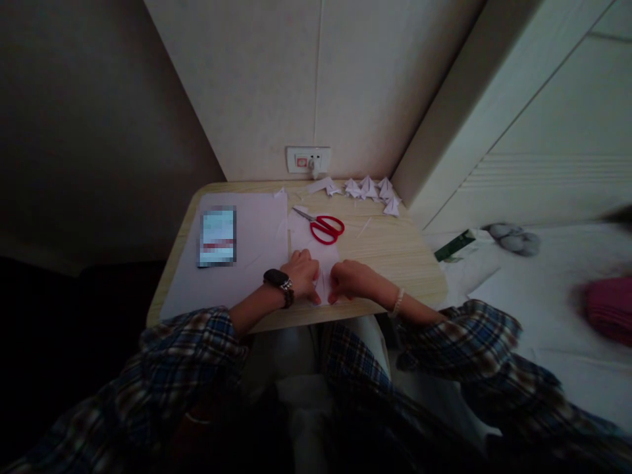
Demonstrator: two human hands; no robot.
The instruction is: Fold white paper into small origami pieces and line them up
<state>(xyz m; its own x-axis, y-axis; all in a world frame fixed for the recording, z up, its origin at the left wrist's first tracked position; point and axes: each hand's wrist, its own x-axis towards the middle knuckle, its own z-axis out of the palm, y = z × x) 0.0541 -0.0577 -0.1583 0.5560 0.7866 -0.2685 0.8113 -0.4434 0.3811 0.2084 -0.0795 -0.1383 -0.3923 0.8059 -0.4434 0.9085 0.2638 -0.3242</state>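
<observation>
My left hand (302, 275), with a dark watch on the wrist, and my right hand (348, 280), with a pale bracelet, press side by side on a small white folded paper (323, 286) near the front edge of a light wooden table (395, 253). Both hands have their fingers curled down onto the paper, which shows only in the gap between them. Red-handled scissors (323, 227) lie just beyond the hands on a white sheet.
A large white sheet (257, 250) covers the table's left half, with a blurred card (218, 236) on it. Several folded white paper pieces (368, 189) sit at the back edge below a wall socket (307, 160). A bed with a green box (454, 245) lies to the right.
</observation>
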